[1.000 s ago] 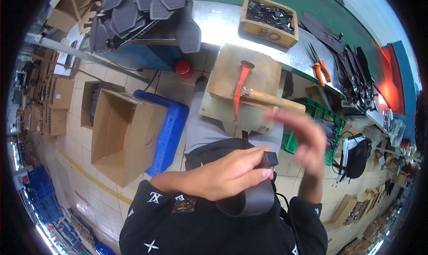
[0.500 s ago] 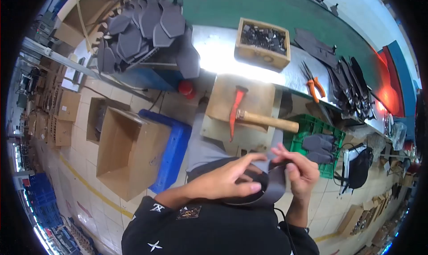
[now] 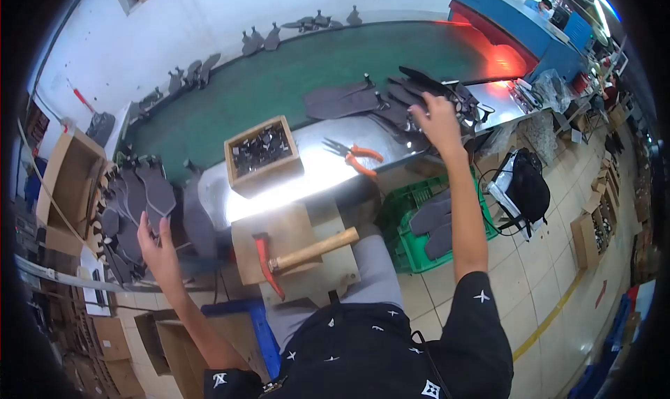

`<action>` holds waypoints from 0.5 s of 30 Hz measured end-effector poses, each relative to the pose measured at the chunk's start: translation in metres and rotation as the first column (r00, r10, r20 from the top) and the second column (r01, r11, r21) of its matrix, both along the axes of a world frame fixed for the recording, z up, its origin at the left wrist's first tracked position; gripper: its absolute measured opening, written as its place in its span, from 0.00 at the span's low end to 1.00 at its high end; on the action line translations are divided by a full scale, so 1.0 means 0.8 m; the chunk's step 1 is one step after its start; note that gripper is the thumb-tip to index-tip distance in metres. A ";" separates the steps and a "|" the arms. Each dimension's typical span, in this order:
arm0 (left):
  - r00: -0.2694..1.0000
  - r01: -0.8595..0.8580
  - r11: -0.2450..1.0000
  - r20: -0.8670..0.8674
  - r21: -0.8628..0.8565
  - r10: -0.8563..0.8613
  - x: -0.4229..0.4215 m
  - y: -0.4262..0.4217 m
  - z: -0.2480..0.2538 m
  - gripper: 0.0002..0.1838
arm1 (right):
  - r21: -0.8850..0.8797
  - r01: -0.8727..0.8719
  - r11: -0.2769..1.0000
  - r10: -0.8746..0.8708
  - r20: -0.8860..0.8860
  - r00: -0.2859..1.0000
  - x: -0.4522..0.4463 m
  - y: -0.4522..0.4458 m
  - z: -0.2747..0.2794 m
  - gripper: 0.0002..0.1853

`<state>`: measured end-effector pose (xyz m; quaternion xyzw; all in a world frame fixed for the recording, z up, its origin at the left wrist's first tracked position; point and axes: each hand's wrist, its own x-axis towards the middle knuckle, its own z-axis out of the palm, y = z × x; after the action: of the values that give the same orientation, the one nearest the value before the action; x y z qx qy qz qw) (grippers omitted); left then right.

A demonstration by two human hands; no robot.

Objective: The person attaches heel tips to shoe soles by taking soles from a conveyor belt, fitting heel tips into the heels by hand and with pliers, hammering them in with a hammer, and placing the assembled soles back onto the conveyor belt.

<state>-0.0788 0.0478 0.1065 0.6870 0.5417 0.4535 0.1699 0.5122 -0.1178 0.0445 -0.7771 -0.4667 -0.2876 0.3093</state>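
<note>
Grey pieces [image 3: 155,190] are lying piled at the left, and the left hand [image 3: 162,256] is hovering right by them, fingers spread open; whether it is touching one is unclear. At the right, the right hand [image 3: 440,125] is reaching over the dark pieces [image 3: 401,111] on the bench [image 3: 317,174], fingers parted, contact again unclear. Between the hands, a wooden box [image 3: 273,180] is holding small black parts [image 3: 262,148], with orange-handled pliers [image 3: 351,153] lying to its right. Nearer, a red-headed hammer [image 3: 314,251] is resting across a brown block [image 3: 248,245].

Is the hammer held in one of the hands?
No, the hammer lies across the tan block, apart from the left hand and the right hand.
</note>
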 end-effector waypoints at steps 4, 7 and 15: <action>0.980 0.112 0.992 0.155 0.064 -0.121 0.029 -0.039 0.021 0.20 | -0.168 -0.065 0.984 0.005 -0.337 0.941 0.002 0.049 0.015 0.22; 0.987 0.113 0.965 -0.137 0.238 -0.082 0.061 -0.067 0.032 0.18 | 0.303 -0.040 0.952 0.216 -0.572 0.791 -0.026 0.077 0.074 0.19; 0.785 0.614 0.765 -0.049 0.193 -0.617 0.155 -0.115 0.009 0.36 | 0.740 -0.626 0.247 0.359 -0.670 -0.650 -0.349 -0.013 0.194 0.22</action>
<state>0.0450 -0.0442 0.1136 0.8360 0.2371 0.4304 0.2441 0.2334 -0.1285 0.1997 -0.2586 -0.4793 0.6423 0.5393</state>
